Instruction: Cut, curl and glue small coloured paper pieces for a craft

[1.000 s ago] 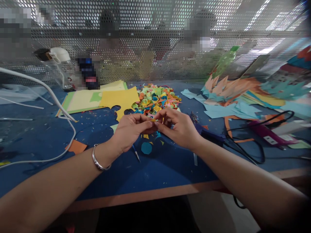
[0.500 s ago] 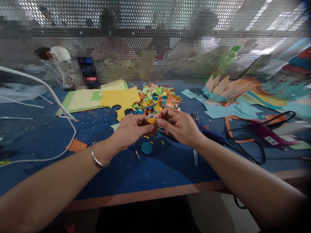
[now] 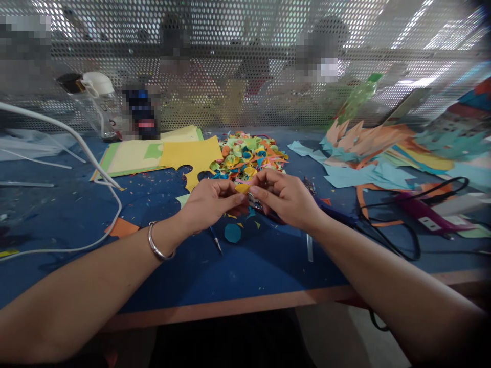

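Note:
My left hand [image 3: 209,202] and my right hand [image 3: 286,198] meet above the blue table [image 3: 245,266], fingertips pinched together on a small yellow paper piece [image 3: 242,188]. A silver bangle [image 3: 158,245] circles my left wrist. Just behind the hands lies a pile of small folded coloured paper pieces [image 3: 247,156]. Under the hands lie a teal paper circle [image 3: 232,233], a thin blue-tipped tool [image 3: 215,241] and small paper scraps.
Yellow and green paper sheets [image 3: 161,153] lie at back left beside a clear bottle [image 3: 102,110]. A white cable [image 3: 92,168] crosses the left side. Cut teal and orange paper [image 3: 376,153], a black cord [image 3: 399,230] and a purple tool [image 3: 425,214] crowd the right. A perforated metal screen [image 3: 245,61] closes the back.
The yellow paper piece has come more into view between my fingertips. Both hands stayed together, shifting only slightly.

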